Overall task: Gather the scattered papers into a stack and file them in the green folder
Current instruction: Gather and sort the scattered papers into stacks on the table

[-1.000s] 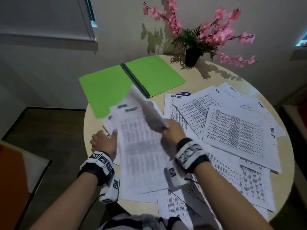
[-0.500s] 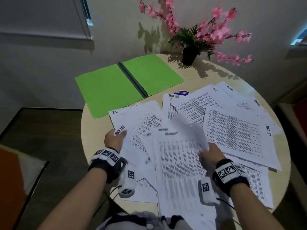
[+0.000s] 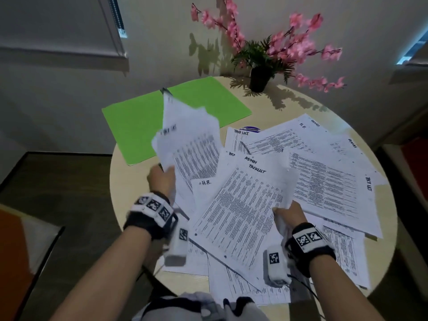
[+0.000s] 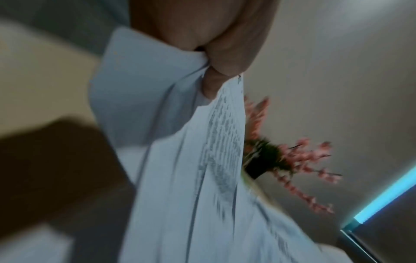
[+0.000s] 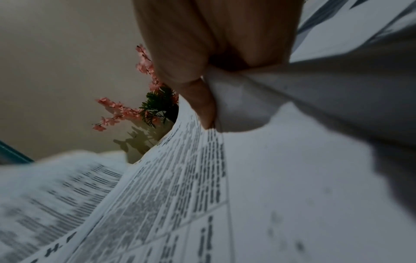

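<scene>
L hand pinching lifted sheaf over green folder edge; R hand gripping ADMIN sheet corner; bare tabletop at left rim.

"ADMIN TASKLIST" atop the held sheet; "H.R." on a lower sheet.

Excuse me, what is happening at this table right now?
A person is collecting printed papers from a round table. The left hand holds a raised bunch of sheets, and the right hand pinches the sheet headed ADMIN TASKLIST by its edge. Many loose papers lie spread out. The green folder lies open and empty beside a potted plant.
</scene>
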The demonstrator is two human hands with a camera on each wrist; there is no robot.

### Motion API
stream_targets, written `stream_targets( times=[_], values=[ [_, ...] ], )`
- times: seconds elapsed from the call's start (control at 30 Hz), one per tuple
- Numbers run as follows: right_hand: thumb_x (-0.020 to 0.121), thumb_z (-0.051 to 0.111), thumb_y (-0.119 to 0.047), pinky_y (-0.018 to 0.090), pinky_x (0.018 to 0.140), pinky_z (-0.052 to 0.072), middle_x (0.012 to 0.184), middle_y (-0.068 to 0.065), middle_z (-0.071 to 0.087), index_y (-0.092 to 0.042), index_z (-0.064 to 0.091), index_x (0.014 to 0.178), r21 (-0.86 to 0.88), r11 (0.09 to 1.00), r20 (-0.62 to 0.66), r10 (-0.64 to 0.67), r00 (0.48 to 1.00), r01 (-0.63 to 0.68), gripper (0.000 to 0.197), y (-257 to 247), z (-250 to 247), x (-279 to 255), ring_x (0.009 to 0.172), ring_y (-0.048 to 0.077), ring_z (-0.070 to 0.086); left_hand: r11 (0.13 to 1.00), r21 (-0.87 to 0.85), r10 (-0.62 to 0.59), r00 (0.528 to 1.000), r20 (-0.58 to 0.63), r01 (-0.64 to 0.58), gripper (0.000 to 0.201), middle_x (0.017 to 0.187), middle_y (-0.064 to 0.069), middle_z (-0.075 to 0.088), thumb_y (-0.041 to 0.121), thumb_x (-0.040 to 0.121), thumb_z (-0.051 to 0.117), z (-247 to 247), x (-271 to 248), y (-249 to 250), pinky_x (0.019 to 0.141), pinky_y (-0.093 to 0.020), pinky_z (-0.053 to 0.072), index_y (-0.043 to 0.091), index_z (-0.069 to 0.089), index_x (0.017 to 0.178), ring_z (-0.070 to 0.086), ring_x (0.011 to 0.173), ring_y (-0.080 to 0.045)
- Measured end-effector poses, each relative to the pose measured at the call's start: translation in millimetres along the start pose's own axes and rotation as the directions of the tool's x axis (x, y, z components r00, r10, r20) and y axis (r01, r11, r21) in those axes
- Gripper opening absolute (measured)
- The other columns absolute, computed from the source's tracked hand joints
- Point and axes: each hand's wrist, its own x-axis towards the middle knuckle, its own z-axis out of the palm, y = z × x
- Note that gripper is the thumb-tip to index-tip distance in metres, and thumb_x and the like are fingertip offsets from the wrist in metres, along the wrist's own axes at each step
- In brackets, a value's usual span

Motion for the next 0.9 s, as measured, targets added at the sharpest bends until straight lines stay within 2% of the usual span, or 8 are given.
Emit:
stream_targets(
  times=[0.1,0.23,0.43,0.5,0.57,0.7,0.83,0.9],
  values=[
    [0.088,0.053,-0.001,0.028,0.065,0.036,0.061,0.007,0.041,-0.013,0.038,0.061,-0.008,1.000,0.019,-0.006,1.000,0.007,0.033,-1,-2,-3,0.065,0.021,0.043,0.933,0.059,0.358,0.930,-0.084,-0.354,0.036,0.096,-0.031,0.065,0.021,0.085,0.055,-35,5,68,0.069,-0.035,0.041,-0.011,0.064,0.099,0.064,0.091,-0.025],
    [0.086,0.039,0.010,0.024,0.056,0.033,0.068,0.004,0.041,-0.017,0.046,0.094,0.135,0.983,0.003,-0.129,0.992,0.128,0.029,-2,4,-9,0.059,0.018,0.040,0.791,-0.146,0.571,0.802,-0.175,-0.595,0.029,0.082,-0.006,0.066,0.024,0.069,0.064,-68,1,127,0.069,-0.025,0.046,0.006,0.072,0.091,0.059,0.076,0.000],
    [0.095,0.037,-0.005,0.023,0.047,0.034,0.072,0.006,0.047,-0.007,0.048,0.100,0.087,0.958,-0.244,-0.246,0.938,0.274,0.012,-5,1,-15,0.059,0.018,0.045,0.919,-0.137,0.382,0.922,0.072,-0.370,0.035,0.099,-0.011,0.065,0.012,0.074,0.074,-33,5,86,0.060,-0.014,0.050,0.001,0.067,0.106,0.062,0.080,-0.005],
    [0.093,0.034,-0.008,0.023,0.049,0.034,0.069,0.008,0.046,-0.006,0.049,0.093,0.068,0.960,-0.261,-0.247,0.933,0.273,0.015,-3,-6,-10,0.056,0.021,0.041,0.964,-0.198,0.216,0.958,0.191,-0.178,0.045,0.104,-0.015,0.068,0.012,0.069,0.077,-14,12,43,0.078,-0.026,0.058,-0.003,0.066,0.110,0.066,0.098,-0.022],
    [0.090,0.037,-0.024,0.031,0.057,0.039,0.073,0.011,0.051,-0.010,0.054,0.088,0.179,0.950,-0.200,-0.219,0.955,0.255,0.022,-2,-6,-11,0.066,0.024,0.048,0.989,-0.132,0.094,0.956,0.278,-0.059,0.045,0.099,-0.018,0.071,0.017,0.066,0.079,2,17,6,0.084,-0.043,0.056,-0.003,0.067,0.104,0.068,0.095,-0.033],
    [0.087,0.057,-0.036,0.041,0.102,0.039,0.134,-0.005,0.041,-0.011,0.033,0.139,0.525,0.850,0.098,-0.122,0.988,0.053,0.062,-11,11,-30,0.122,0.024,0.049,0.996,0.082,0.014,0.958,0.288,-0.039,0.037,0.064,-0.007,0.051,0.034,0.067,0.079,31,5,-31,0.060,-0.026,0.034,0.008,0.053,0.064,0.043,0.063,-0.019],
    [0.089,0.056,-0.010,0.025,0.060,0.047,0.086,0.012,0.061,-0.002,0.054,0.104,0.097,0.987,-0.082,-0.124,0.989,0.132,0.017,-5,31,-29,0.075,0.026,0.060,0.998,0.032,0.040,0.964,0.263,-0.050,0.048,0.055,-0.004,0.034,0.037,0.072,0.075,43,-7,-42,0.054,-0.027,0.020,0.010,0.038,0.058,0.026,0.057,-0.015],
    [0.092,0.048,-0.012,0.032,0.071,0.049,0.095,0.021,0.063,0.000,0.058,0.106,0.095,0.992,-0.233,-0.058,0.971,0.082,0.021,0,24,-27,0.088,0.033,0.061,0.995,-0.044,0.100,0.933,0.347,-0.090,0.044,0.067,0.003,0.030,0.031,0.075,0.073,40,-10,-41,0.054,-0.031,0.028,0.006,0.046,0.050,0.025,0.068,-0.010]
  ],
)
